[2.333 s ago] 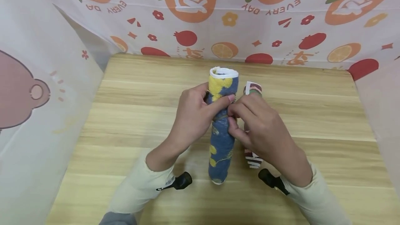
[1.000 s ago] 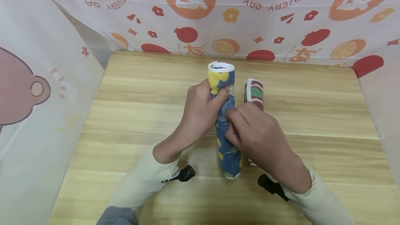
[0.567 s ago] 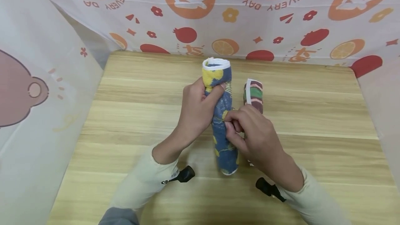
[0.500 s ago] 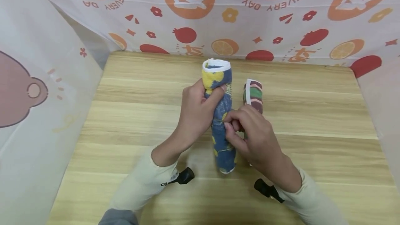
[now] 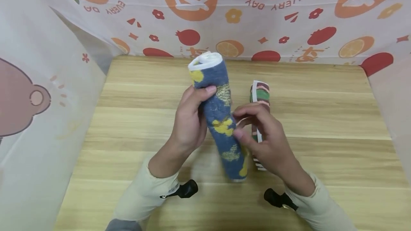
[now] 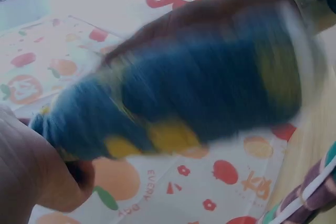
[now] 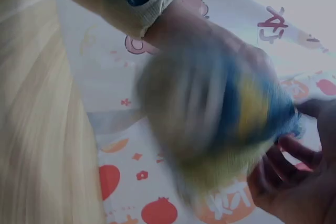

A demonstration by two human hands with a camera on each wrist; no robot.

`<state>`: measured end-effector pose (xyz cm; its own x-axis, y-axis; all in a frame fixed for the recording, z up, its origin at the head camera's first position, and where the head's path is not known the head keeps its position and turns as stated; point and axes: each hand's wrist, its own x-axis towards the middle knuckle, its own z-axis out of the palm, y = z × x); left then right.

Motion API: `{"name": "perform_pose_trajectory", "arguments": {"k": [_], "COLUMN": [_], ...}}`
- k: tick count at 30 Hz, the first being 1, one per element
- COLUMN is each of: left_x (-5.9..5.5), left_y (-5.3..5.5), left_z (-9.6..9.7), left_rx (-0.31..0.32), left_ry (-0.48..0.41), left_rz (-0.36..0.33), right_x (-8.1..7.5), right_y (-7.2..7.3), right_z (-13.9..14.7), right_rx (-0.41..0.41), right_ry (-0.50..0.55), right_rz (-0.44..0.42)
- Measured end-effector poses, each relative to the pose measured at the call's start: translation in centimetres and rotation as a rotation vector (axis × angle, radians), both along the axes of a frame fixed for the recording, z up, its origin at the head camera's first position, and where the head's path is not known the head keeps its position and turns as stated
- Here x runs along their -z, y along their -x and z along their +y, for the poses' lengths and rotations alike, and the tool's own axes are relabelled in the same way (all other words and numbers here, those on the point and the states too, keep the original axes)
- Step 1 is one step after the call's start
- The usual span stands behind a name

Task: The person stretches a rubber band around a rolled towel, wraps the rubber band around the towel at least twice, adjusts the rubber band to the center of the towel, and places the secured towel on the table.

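Observation:
A rolled-up towel (image 5: 215, 106), blue with yellow patches and white edging, is held up over the table in the head view, its top leaning left. My left hand (image 5: 187, 124) grips its upper half, thumb across the front. A thin band-like line crosses the roll's middle. At its right side is my right hand (image 5: 264, 133), thumb and forefinger parted with their tips close to the cloth; contact is hard to tell. Both wrist views show the blue towel (image 6: 199, 82) blurred. Behind my right hand lies a striped rolled towel (image 5: 261, 95), partly hidden.
The wooden table (image 5: 135, 117) carries the striped roll right of centre. Along its back edge hangs a fruit-printed curtain (image 5: 250, 27), and a pale sheet (image 5: 64, 92) hangs on the left. Black cameras (image 5: 187, 189) are strapped to both wrists.
The blue towel has been turned, so more yellow patches face the head camera, and its top has moved left and tilts. My right thumb and forefinger, earlier pinching at its middle, have spread apart.

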<state>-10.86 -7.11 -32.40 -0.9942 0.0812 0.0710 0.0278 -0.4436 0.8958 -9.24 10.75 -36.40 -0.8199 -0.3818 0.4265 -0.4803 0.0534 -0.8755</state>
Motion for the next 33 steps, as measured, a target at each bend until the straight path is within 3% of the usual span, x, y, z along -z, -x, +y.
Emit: {"name": "perform_pose_trajectory", "arguments": {"k": [3,5,8,11,13,16,20,27,33], "left_x": [0.4,0.6,0.6,0.2,0.0,-0.4,-0.9,-0.9,-0.5], "left_y": [-0.1,0.0,-0.1,-0.5,-0.8,-0.8,-0.5,0.1,0.1], "left_z": [0.0,0.0,-0.3,-0.6,-0.8,-0.9,-0.9,-0.1,0.6], "left_rx": [0.062,0.067,0.029,0.006,0.014,0.026,0.022,0.109,0.128], "left_ry": [-0.057,-0.020,0.119,0.283,0.375,0.447,0.470,0.481,0.485], "left_rz": [0.050,0.083,0.121,0.114,0.078,0.007,-0.073,-0.132,-0.104], "right_x": [0.0,0.1,0.0,-0.1,-0.3,-0.3,-0.5,-1.4,-1.7], "right_y": [-0.2,-0.3,-0.1,0.1,0.0,-0.3,-0.4,-0.2,-0.2], "right_z": [-0.5,-0.8,-1.2,-1.4,-1.5,-1.6,-1.4,-1.0,-0.7], "right_rx": [-0.034,0.011,0.151,0.310,0.388,0.458,0.445,0.312,0.236], "right_ry": [-0.006,-0.028,-0.090,-0.174,-0.220,-0.276,-0.291,-0.191,-0.204], "right_rz": [0.008,0.098,0.305,0.475,0.528,0.583,0.590,0.422,0.374]}}
